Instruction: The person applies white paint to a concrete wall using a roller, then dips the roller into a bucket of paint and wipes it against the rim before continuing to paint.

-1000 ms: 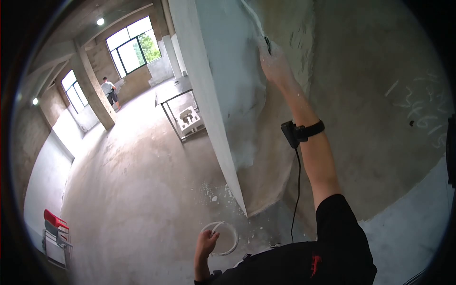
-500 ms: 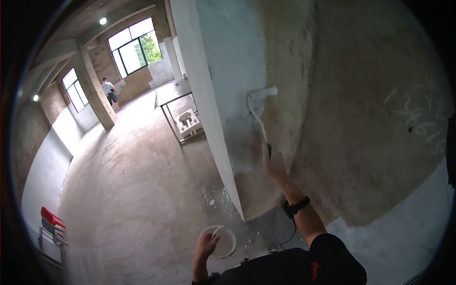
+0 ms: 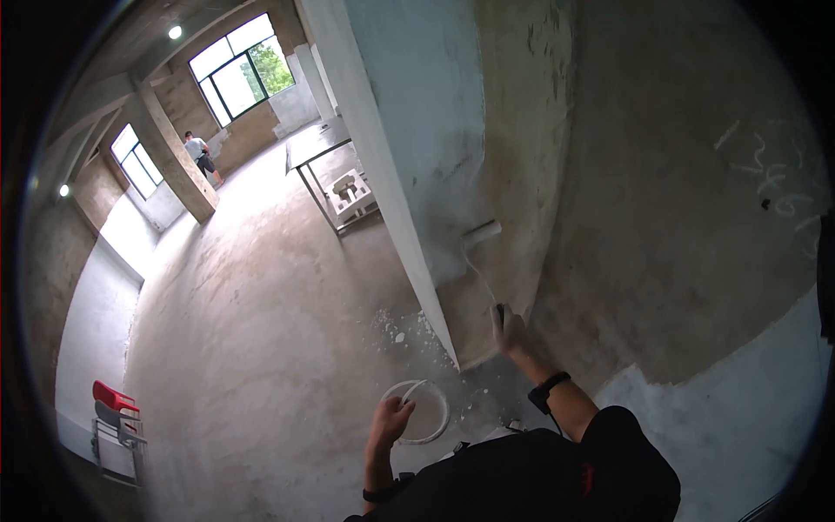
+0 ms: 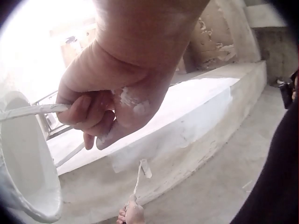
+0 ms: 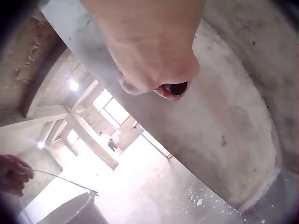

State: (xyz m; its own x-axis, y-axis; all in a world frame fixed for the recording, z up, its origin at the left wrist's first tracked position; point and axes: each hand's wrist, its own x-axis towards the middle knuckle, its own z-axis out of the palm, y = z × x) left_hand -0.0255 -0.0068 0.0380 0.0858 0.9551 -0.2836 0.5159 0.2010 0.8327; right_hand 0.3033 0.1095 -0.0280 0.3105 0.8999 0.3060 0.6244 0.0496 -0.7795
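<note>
Concrete floor (image 3: 235,348), white bucket (image 3: 447,418), contents unclear, handle (image 4: 32,111) in left hand (image 3: 391,420).

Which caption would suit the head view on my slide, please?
Right hand holds a paint roller at a partly coated wall; left hand grips a bucket handle.

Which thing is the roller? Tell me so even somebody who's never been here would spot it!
Find the tall brown plaster wall with the pale grey painted strip. At its lower part, just beyond the person's bare right hand, is a white cylindrical roller on a thin bent rod. Unlike the round, open white bucket by the left hand, it's a slim tube.
</note>
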